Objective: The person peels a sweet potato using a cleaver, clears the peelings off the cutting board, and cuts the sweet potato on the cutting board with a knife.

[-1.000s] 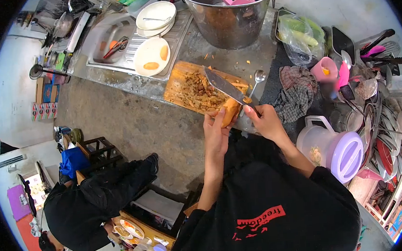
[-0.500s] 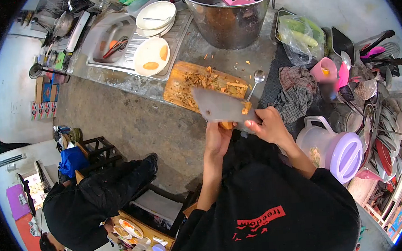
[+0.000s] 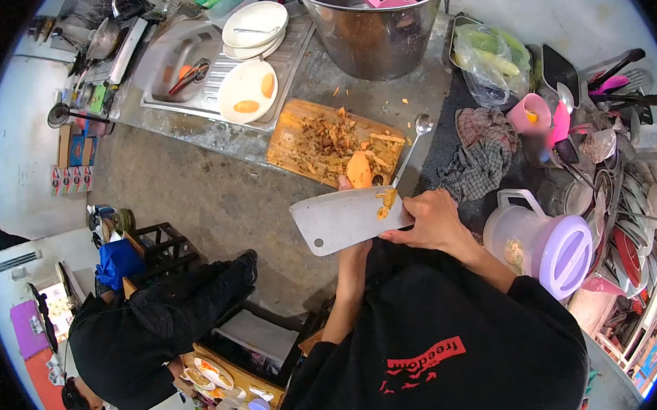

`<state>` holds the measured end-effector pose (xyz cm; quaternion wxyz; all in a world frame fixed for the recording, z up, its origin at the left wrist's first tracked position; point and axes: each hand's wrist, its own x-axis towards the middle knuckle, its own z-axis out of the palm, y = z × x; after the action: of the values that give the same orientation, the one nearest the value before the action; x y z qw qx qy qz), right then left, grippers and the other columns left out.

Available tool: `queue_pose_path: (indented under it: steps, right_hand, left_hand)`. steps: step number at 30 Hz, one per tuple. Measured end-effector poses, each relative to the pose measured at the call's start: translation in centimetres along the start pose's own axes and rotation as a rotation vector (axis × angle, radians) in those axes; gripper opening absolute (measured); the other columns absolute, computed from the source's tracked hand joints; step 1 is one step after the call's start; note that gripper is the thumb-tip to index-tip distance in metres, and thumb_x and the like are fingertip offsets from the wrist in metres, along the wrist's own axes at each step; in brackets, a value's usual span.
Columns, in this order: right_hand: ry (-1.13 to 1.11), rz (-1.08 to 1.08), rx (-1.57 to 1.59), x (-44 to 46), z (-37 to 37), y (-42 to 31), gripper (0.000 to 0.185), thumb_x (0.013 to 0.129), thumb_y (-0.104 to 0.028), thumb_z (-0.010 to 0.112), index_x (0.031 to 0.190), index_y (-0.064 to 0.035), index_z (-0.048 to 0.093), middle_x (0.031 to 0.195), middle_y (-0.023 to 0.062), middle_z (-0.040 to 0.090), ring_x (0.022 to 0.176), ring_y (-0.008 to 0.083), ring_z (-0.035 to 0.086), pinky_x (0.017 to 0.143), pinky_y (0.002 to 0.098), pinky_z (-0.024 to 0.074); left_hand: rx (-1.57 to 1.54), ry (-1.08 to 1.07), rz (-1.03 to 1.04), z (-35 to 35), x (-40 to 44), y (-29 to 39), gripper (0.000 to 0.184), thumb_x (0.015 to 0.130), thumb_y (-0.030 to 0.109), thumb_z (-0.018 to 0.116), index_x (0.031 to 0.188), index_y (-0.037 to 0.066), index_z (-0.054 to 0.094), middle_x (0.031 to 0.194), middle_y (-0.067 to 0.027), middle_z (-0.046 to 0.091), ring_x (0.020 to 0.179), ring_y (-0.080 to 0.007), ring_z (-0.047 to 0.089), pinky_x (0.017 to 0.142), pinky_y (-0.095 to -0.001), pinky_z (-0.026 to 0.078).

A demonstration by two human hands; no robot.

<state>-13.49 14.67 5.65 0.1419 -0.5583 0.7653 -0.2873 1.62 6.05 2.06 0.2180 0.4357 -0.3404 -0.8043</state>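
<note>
A broad cleaver (image 3: 337,219) is in my right hand (image 3: 434,220), its flat face turned up and orange scraps stuck near the handle. Under the blade, my left hand (image 3: 355,253) is mostly hidden. An orange peeled piece (image 3: 358,170) sticks out beyond the blade, with a fingertip beside it, over the near edge of the wooden cutting board (image 3: 286,147). Brown and orange shavings (image 3: 328,140) cover much of the board. A long spoon (image 3: 423,125) lies at the board's right end.
A white plate (image 3: 237,89) with two orange pieces stands by the steel sink (image 3: 163,72). Behind the board is a large metal pot (image 3: 378,41). Cloths (image 3: 484,148) and a lidded jug (image 3: 564,257) lie right. Another person (image 3: 140,340) is at lower left.
The cleaver has come down toward my body and turned its flat face up, now covering my left hand. The orange piece shows beyond the blade.
</note>
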Motion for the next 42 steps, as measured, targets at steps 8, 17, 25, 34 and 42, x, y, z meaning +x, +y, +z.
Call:
queue_pose_path:
  steps: [8, 17, 25, 34, 42]
  right_hand:
    - [0.075, -0.013, -0.085, -0.3, 1.0, -0.2, 0.068, 0.065, -0.066, 0.068, 0.052, -0.0006, 0.057, 0.040, 0.0122, 0.046, 0.035, 0.0289, 0.051, 0.039, 0.0388, 0.0423]
    - [0.124, 0.011, -0.052, 0.3, 0.9, -0.3, 0.059, 0.057, -0.057, 0.078, 0.051, -0.0041, 0.052, 0.042, 0.0095, 0.046, 0.039, 0.0271, 0.052, 0.039, 0.0365, 0.0407]
    - [0.113, -0.014, -0.029, -0.1, 0.3, -0.8, 0.064, 0.063, -0.063, 0.072, 0.053, -0.0015, 0.057, 0.042, 0.0111, 0.048, 0.038, 0.0277, 0.054, 0.040, 0.0376, 0.0444]
    - [0.231, -0.036, -0.068, 0.1, 0.6, -0.3, 0.056, 0.053, -0.054, 0.081, 0.051, -0.0064, 0.051, 0.044, 0.0058, 0.048, 0.039, 0.0223, 0.052, 0.038, 0.0338, 0.0397]
    - [0.236, -0.026, -0.059, 0.8, 0.1, -0.9, 0.059, 0.058, -0.059, 0.077, 0.054, -0.0037, 0.057, 0.045, 0.0089, 0.050, 0.040, 0.0251, 0.055, 0.042, 0.0351, 0.0440]
  left_hand:
    - [0.390, 0.020, 0.038, -0.6, -2.0, -0.2, 0.054, 0.095, 0.026, 0.052, 0.136, -0.001, 0.031, 0.130, -0.0112, 0.041, 0.120, -0.0190, 0.044, 0.099, -0.0328, 0.038]
    - [0.413, -0.062, -0.048, 0.1, -1.4, 0.7, 0.046, 0.090, 0.021, 0.059, 0.126, -0.002, 0.042, 0.114, -0.0068, 0.051, 0.103, -0.0123, 0.049, 0.087, -0.0258, 0.041]
    - [0.125, -0.048, 0.013, -0.4, -3.0, 0.5, 0.043, 0.092, 0.020, 0.056, 0.126, -0.002, 0.042, 0.120, -0.0086, 0.049, 0.108, -0.0159, 0.048, 0.090, -0.0301, 0.041]
    - [0.282, -0.019, 0.143, 1.9, -2.7, 1.1, 0.032, 0.093, 0.022, 0.053, 0.110, -0.005, 0.051, 0.101, -0.0088, 0.058, 0.090, -0.0150, 0.053, 0.078, -0.0292, 0.044]
    - [0.237, -0.073, 0.150, 0.9, -1.6, 0.2, 0.033, 0.092, 0.018, 0.053, 0.115, -0.006, 0.049, 0.108, -0.0098, 0.057, 0.093, -0.0149, 0.053, 0.080, -0.0284, 0.045]
